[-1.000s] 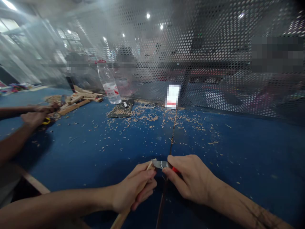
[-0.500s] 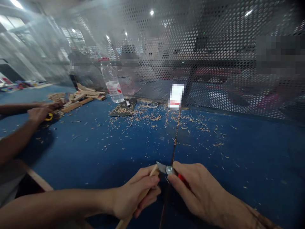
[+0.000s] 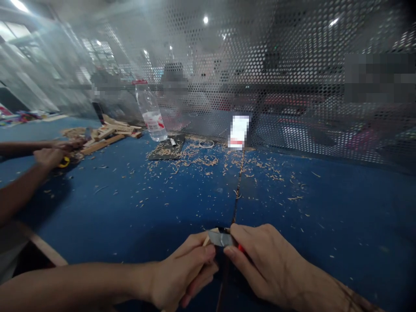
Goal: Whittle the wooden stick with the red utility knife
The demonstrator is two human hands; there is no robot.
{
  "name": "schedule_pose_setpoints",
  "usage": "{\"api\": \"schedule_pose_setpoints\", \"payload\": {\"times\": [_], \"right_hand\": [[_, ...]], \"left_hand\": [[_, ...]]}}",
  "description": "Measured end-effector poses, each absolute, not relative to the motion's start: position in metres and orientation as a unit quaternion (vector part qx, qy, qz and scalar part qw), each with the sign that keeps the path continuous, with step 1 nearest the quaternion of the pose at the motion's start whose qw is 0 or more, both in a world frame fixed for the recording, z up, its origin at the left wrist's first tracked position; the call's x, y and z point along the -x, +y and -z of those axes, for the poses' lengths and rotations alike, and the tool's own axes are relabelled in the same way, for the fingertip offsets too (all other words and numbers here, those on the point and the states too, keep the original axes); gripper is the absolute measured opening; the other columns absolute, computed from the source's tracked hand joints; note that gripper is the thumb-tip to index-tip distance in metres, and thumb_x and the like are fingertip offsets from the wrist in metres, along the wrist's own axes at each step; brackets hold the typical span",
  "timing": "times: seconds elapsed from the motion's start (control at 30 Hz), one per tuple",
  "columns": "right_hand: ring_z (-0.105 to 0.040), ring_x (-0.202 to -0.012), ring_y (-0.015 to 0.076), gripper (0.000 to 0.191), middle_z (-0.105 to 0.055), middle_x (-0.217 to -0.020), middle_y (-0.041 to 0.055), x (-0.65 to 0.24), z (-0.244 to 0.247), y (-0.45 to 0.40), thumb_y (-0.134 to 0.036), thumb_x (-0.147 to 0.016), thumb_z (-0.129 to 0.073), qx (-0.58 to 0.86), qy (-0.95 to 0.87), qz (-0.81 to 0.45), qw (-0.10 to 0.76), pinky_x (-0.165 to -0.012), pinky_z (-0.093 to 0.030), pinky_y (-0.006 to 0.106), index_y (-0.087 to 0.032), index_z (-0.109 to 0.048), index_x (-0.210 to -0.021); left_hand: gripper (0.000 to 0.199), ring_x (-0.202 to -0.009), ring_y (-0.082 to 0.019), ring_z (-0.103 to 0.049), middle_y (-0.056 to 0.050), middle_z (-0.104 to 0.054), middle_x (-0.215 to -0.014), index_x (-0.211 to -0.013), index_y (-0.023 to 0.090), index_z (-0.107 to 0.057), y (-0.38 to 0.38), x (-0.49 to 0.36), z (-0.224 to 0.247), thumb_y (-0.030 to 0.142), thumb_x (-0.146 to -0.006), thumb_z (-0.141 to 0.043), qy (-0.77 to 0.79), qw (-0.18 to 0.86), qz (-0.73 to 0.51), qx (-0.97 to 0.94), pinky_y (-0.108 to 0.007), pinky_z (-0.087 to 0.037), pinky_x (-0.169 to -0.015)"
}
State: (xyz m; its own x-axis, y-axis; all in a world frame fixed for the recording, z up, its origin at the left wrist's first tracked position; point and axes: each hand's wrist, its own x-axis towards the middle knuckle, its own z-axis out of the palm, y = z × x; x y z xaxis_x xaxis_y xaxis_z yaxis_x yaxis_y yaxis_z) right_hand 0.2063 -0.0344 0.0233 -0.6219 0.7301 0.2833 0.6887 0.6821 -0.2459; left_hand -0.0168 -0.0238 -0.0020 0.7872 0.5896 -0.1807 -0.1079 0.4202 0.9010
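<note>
My left hand (image 3: 185,271) is wrapped round a pale wooden stick (image 3: 206,241) near the bottom centre, with the stick's tip showing past the thumb. Just to the right, my right hand (image 3: 264,260) grips a knife (image 3: 219,238) with a red handle. The knife's blade lies across the stick's tip, close to my left thumb. My fingers cover most of the stick and of the handle.
Wood shavings (image 3: 208,160) litter the blue table (image 3: 169,221). Behind stand a water bottle (image 3: 154,121), a dark flat board (image 3: 162,151) and a lit phone (image 3: 238,132) against a mesh screen (image 3: 292,86). At left, another person's hands are near wood pieces (image 3: 107,138).
My right hand has shifted slightly left, and the knife blade now overlaps the stick's tip. At the left, the other person's hands have moved a little.
</note>
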Motion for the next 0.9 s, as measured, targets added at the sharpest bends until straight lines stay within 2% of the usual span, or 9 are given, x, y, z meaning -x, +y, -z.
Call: {"api": "schedule_pose_setpoints", "payload": {"times": [0.13,0.27,0.37,0.43,0.53,0.63,0.7,0.8,0.9], "right_hand": [[-0.063,-0.051,0.0215,0.057,-0.068,-0.073,0.0003,-0.209,-0.024,-0.029,-0.048,-0.115,-0.01,0.38,-0.915,-0.026,0.131,-0.046,-0.029,0.038,-0.026,-0.056,-0.089],[-0.067,-0.057,0.0235,0.032,-0.07,-0.074,0.002,-0.226,-0.019,-0.008,-0.04,-0.11,-0.034,0.465,-0.881,-0.007,0.084,-0.051,-0.027,0.036,-0.027,-0.053,-0.088],[-0.067,-0.054,0.025,0.032,-0.069,-0.067,0.0044,-0.24,-0.019,0.009,-0.03,-0.112,-0.034,0.565,-0.82,0.023,0.084,-0.053,-0.022,0.035,-0.026,-0.053,-0.086],[-0.067,-0.055,0.0259,0.03,-0.069,-0.066,0.0048,-0.244,-0.023,0.012,-0.036,-0.111,-0.043,0.598,-0.8,0.02,0.055,-0.053,-0.019,0.034,-0.026,-0.053,-0.084],[-0.07,-0.065,0.0281,0.028,-0.072,-0.073,0.0045,-0.241,-0.033,0.003,-0.051,-0.102,-0.063,0.582,-0.812,-0.035,-0.006,-0.054,-0.02,0.033,-0.027,-0.059,-0.089],[-0.07,-0.068,0.0257,0.024,-0.073,-0.077,0.0002,-0.241,-0.038,-0.003,-0.046,-0.09,-0.079,0.533,-0.838,-0.113,-0.046,-0.054,-0.023,0.03,-0.029,-0.063,-0.093],[-0.068,-0.064,0.0235,0.02,-0.07,-0.073,-0.0018,-0.248,-0.036,0.004,-0.04,-0.091,-0.078,0.548,-0.828,-0.107,-0.056,-0.052,-0.023,0.03,-0.029,-0.062,-0.092],[-0.067,-0.064,0.024,0.007,-0.07,-0.076,0.0015,-0.266,-0.03,0.025,-0.034,-0.105,-0.06,0.634,-0.773,-0.024,-0.027,-0.053,-0.023,0.031,-0.026,-0.06,-0.103],[-0.069,-0.071,0.0249,0.009,-0.072,-0.083,0.004,-0.282,-0.025,0.042,-0.03,-0.109,-0.049,0.675,-0.737,0.011,-0.003,-0.055,-0.029,0.03,-0.025,-0.057,-0.106]], "left_hand": [[0.028,-0.033,-0.005,-0.034,0.011,-0.047,-0.047,-0.099,0.028,-0.064,-0.023,0.017,0.001,0.047,-0.105,-0.045,0.236,0.823,-0.196,-0.478,-0.017,-0.022,-0.042],[0.038,-0.027,-0.006,-0.024,0.014,-0.041,-0.042,-0.09,0.027,-0.048,-0.015,0.012,-0.005,0.063,-0.099,-0.056,0.21,0.843,-0.216,-0.445,-0.014,-0.026,-0.032],[0.041,-0.027,-0.007,-0.026,0.014,-0.041,-0.042,-0.089,0.026,-0.046,-0.007,0.01,-0.008,0.065,-0.099,-0.057,0.208,0.83,-0.238,-0.46,-0.013,-0.028,-0.03],[0.042,-0.028,-0.007,-0.028,0.013,-0.041,-0.043,-0.087,0.025,-0.047,-0.001,0.01,-0.007,0.065,-0.102,-0.051,0.209,0.819,-0.261,-0.466,-0.014,-0.029,-0.03],[0.043,-0.028,-0.007,-0.031,0.011,-0.042,-0.043,-0.078,0.023,-0.047,0.005,0.01,-0.003,0.058,-0.102,-0.054,0.206,0.804,-0.29,-0.477,-0.014,-0.03,-0.031],[0.035,-0.029,-0.006,-0.036,0.01,-0.044,-0.044,-0.074,0.022,-0.048,0.007,0.009,-0.003,0.042,-0.096,-0.066,0.215,0.795,-0.294,-0.485,-0.014,-0.028,-0.032],[0.03,-0.03,-0.006,-0.036,0.01,-0.045,-0.044,-0.076,0.022,-0.049,0.007,0.01,-0.004,0.037,-0.092,-0.069,0.228,0.796,-0.28,-0.486,-0.014,-0.027,-0.033],[0.029,-0.031,-0.006,-0.035,0.011,-0.046,-0.044,-0.081,0.022,-0.049,0.005,0.011,-0.005,0.04,-0.089,-0.07,0.254,0.793,-0.253,-0.493,-0.015,-0.028,-0.034],[0.029,-0.033,-0.007,-0.035,0.011,-0.047,-0.045,-0.085,0.023,-0.049,0.004,0.011,-0.005,0.045,-0.091,-0.068,0.266,0.788,-0.234,-0.504,-0.016,-0.031,-0.036]]}}
